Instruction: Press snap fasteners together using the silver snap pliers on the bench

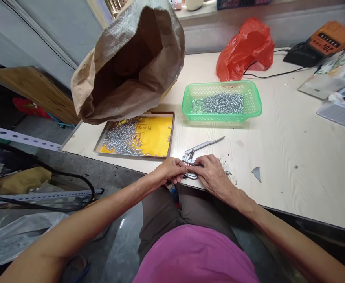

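- Pliers (204,146) lie at the near edge of the worktop (281,157), in front of the person, one grey handle pointing away to the right.
- Left hand (174,169): fingertips pinched together at the pliers; what they pinch is too small to tell.
- Right hand (214,176): fingers bent against the pliers from the other side, close to the left fingertips; whether it grips anything, I cannot tell.
- Shallow tray (173,135), left of the pliers: small metal pieces (121,137) heaped over a yellow sheet (156,137).
- Open paper bag (128,70) overhangs the tray's far side in view.
- Green basket (222,117), beyond the pliers: more metal pieces.
- Red plastic bag (244,49) sits behind the basket.
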A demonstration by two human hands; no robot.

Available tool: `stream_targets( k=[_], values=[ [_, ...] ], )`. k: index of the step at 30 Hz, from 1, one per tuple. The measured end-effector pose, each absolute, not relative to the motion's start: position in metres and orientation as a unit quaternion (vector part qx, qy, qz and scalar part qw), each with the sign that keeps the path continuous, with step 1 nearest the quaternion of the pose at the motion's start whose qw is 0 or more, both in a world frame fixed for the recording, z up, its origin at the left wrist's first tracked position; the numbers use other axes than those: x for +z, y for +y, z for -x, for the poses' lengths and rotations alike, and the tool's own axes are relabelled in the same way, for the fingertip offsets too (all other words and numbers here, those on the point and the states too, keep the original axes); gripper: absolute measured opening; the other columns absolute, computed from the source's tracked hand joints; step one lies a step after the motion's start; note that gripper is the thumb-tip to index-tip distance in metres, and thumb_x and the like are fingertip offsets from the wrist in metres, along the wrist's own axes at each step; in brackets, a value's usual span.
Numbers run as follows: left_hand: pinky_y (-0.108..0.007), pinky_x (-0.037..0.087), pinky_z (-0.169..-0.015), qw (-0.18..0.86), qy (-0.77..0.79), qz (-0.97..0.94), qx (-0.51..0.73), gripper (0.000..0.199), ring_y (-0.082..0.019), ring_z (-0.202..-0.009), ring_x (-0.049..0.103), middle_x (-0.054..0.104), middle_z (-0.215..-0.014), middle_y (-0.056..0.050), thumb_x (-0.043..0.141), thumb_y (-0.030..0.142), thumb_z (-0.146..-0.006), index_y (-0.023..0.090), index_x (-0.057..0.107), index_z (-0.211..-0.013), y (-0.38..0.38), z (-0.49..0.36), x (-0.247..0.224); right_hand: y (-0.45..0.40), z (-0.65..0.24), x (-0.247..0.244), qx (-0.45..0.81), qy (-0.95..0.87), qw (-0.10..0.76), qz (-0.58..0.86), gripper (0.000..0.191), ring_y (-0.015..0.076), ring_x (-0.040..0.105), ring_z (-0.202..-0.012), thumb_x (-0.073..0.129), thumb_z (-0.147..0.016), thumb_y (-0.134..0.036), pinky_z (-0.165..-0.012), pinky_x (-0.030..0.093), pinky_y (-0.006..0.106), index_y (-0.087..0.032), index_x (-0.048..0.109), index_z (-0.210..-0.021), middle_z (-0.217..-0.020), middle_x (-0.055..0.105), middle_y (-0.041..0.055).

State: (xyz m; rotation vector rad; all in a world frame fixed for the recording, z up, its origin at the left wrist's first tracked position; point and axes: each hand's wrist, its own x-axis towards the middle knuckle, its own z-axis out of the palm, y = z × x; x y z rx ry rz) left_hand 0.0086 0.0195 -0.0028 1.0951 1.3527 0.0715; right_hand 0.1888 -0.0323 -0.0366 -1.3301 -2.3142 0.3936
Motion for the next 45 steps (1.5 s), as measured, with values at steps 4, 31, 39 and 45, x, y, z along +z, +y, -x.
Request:
stream_targets(
  k=[4, 31, 39, 45],
  values=[
    [-0.016, 0.034, -0.037, 0.638, 0.603, -0.479, 0.015, 0.016, -0.005, -0.036, 0.046, 0.053, -0.049, 0.005, 0.065, 0.025, -0.075, 0.013, 0.057, -0.068, 0.022, -0.009, -0.004, -0.027, -0.197, -0.032, 0.159, -0.833, 0.238, 0.474, 0.035, 0.0235, 0.046, -0.104, 0.041, -0.092, -0.02, -0.087, 0.04, 0.039, -0.026, 0.063, -0.118, -0.11, 0.057, 0.0105],
    [-0.021, 0.037, -0.045, 0.554, 0.655, -0.513, -0.038, 0.03, -0.008, -0.041, 0.046, 0.052, -0.049, 0.002, 0.064, 0.04, -0.077, 0.015, 0.055, -0.063, 0.015, -0.015, 0.005, 0.014, -0.262, -0.017, 0.063, -0.882, 0.027, 0.467, 0.056, 0.0278, 0.049, -0.092, 0.064, -0.073, -0.05, -0.079, 0.035, 0.04, -0.015, 0.055, -0.116, -0.107, 0.058, 0.0138],
    [-0.04, 0.039, -0.098, 0.164, 0.427, -0.887, 0.053, 0.049, -0.027, -0.121, 0.044, 0.052, -0.126, -0.014, 0.065, 0.027, -0.08, 0.015, 0.046, -0.123, 0.002, -0.05, 0.006, 0.004, -0.255, -0.01, 0.093, -0.876, 0.045, 0.472, 0.048, 0.0248, 0.049, -0.092, 0.067, -0.077, -0.037, -0.076, 0.039, 0.034, -0.012, 0.053, -0.114, -0.101, 0.057, 0.0129],
    [-0.039, 0.042, -0.091, 0.146, 0.341, -0.929, -0.004, 0.06, -0.027, -0.109, 0.048, 0.053, -0.119, -0.014, 0.067, 0.036, -0.079, 0.012, 0.042, -0.128, 0.035, -0.068, -0.003, 0.0, -0.258, -0.001, 0.078, -0.851, -0.002, 0.52, 0.055, 0.027, 0.051, -0.091, 0.071, -0.072, -0.048, -0.075, 0.041, 0.035, -0.01, 0.057, -0.109, -0.101, 0.058, 0.0147]
  ],
)
